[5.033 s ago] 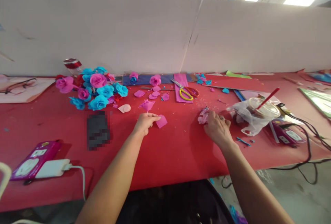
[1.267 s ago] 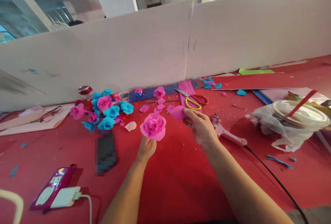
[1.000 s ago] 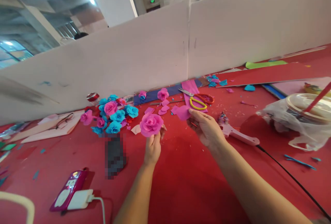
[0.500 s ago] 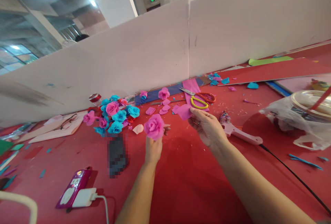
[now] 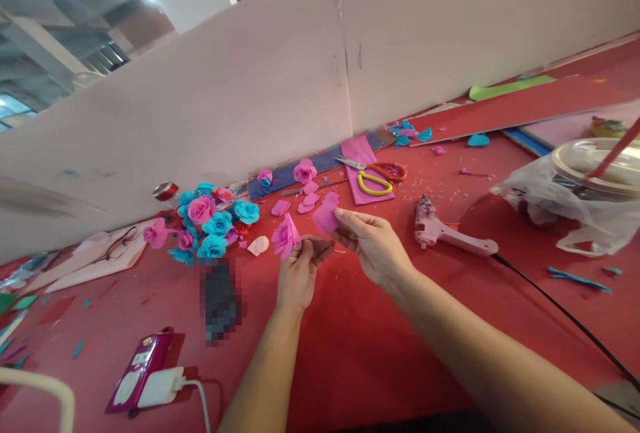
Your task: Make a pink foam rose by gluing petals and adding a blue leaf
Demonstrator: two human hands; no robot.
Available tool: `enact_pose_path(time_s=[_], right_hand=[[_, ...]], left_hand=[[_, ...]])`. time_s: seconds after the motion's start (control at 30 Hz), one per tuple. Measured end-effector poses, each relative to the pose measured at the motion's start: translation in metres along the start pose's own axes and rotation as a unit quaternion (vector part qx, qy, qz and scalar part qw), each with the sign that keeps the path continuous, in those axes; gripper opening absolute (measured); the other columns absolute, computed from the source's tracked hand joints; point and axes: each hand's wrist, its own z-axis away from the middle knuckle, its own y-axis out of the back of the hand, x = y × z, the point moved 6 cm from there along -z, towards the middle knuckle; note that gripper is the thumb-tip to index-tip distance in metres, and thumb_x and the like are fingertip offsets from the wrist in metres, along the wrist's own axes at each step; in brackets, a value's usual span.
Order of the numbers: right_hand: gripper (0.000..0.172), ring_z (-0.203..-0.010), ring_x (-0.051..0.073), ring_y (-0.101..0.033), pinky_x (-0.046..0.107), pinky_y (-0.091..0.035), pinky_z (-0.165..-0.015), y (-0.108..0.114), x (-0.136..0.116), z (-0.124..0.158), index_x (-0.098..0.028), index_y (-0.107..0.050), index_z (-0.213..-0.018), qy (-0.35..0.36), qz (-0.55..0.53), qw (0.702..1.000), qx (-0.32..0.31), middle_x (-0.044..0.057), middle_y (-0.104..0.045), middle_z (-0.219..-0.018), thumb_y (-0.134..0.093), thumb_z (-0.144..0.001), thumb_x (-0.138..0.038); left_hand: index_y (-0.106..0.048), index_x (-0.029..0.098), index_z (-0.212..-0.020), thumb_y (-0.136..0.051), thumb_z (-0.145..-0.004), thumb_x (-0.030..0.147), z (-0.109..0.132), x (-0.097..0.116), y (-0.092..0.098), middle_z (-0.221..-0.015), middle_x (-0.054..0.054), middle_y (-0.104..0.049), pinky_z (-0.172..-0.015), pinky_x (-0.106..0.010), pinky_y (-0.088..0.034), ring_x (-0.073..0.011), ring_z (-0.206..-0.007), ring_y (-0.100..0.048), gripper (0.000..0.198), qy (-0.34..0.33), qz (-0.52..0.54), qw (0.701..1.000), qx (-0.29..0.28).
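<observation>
My left hand (image 5: pixel 299 272) is closed around the base of a pink paper rose (image 5: pixel 285 236), whose bloom tips to the left. A thin wire end shows to the right of that hand. Between thumb and fingertips, my right hand (image 5: pixel 373 243) pinches a pink paper petal (image 5: pixel 327 214), close to the rose but apart from it. Loose pink petals (image 5: pixel 307 204) lie just beyond my hands. Scissors (image 5: pixel 373 176) with one yellow and one orange handle rest on a pink paper strip (image 5: pixel 358 150). A glue gun (image 5: pixel 445 233) lies right of my right hand.
Pink and blue paper roses (image 5: pixel 215 223) are bunched at the left, near a pixelated dark object (image 5: pixel 220 300). A purple power strip (image 5: pixel 143 366) holds a white charger (image 5: pixel 160 386). At the right stands a lidded bowl (image 5: pixel 585 163) in a plastic bag. A white partition (image 5: pixel 250 86) closes the back.
My right hand has brought the petal left, nearer the rose. My left hand has turned the rose from facing me to sideways. The view has shifted slightly right and down.
</observation>
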Motion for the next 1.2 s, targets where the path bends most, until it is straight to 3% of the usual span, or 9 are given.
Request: enact_pose_path(time_s=[0.17, 0.4, 0.53, 0.93, 1.2], right_hand=[[0.018, -0.062, 0.01, -0.061, 0.026, -0.053, -0.072, -0.002, 0.005, 0.002, -0.014, -0.072, -0.068, -0.015, -0.019, 1.0, -0.004, 0.002, -0.068, -0.066, -0.077, -0.062, -0.03], [0.017, -0.064, 0.012, -0.064, 0.028, -0.053, -0.07, -0.004, 0.013, 0.003, -0.015, -0.072, -0.069, -0.021, -0.038, 0.999, -0.004, 0.003, -0.07, -0.069, -0.076, -0.062, -0.031], [0.019, -0.065, 0.012, -0.063, 0.03, -0.052, -0.073, -0.006, 0.018, 0.005, -0.015, -0.072, -0.071, -0.026, -0.046, 0.999, -0.003, 0.003, -0.071, -0.071, -0.077, -0.061, -0.031], [0.019, -0.065, 0.013, -0.062, 0.032, -0.05, -0.075, -0.013, 0.029, 0.009, -0.016, -0.075, -0.07, -0.012, -0.058, 0.998, 0.0, 0.002, -0.071, -0.069, -0.076, -0.061, -0.033], [0.02, -0.069, 0.014, -0.062, 0.032, -0.051, -0.077, -0.015, 0.031, 0.011, -0.016, -0.075, -0.071, -0.004, -0.049, 0.999, -0.01, 0.003, -0.072, -0.073, -0.075, -0.062, -0.035]], left_hand=[[-0.067, 0.014, -0.073, -0.077, -0.063, 0.029, -0.004, -0.002, 0.007, -0.072, -0.001, -0.067, -0.081, -0.035, -0.055, -0.0131, -0.071, -0.067, 0.021, -0.017, -0.012, 0.999, 0.041], [-0.066, 0.014, -0.074, -0.078, -0.06, 0.028, -0.006, -0.006, 0.014, -0.078, -0.003, -0.069, -0.08, -0.036, -0.055, -0.0155, -0.075, -0.066, 0.024, -0.051, -0.059, 0.991, 0.11], [-0.067, 0.017, -0.085, -0.076, -0.063, 0.028, -0.007, -0.007, 0.014, -0.086, -0.003, -0.07, -0.081, -0.036, -0.053, -0.0173, -0.085, -0.066, 0.026, -0.062, -0.066, 0.991, 0.102], [-0.065, 0.021, -0.1, -0.07, -0.067, 0.03, -0.006, -0.007, 0.009, -0.099, -0.006, -0.069, -0.072, -0.029, -0.05, -0.0183, -0.088, -0.064, 0.035, -0.08, -0.112, 0.986, 0.091], [-0.062, 0.02, -0.081, -0.067, -0.069, 0.025, -0.004, -0.002, 0.005, -0.067, 0.001, -0.062, -0.067, -0.025, -0.048, -0.0128, -0.069, -0.059, 0.014, -0.115, -0.137, 0.98, 0.082]])
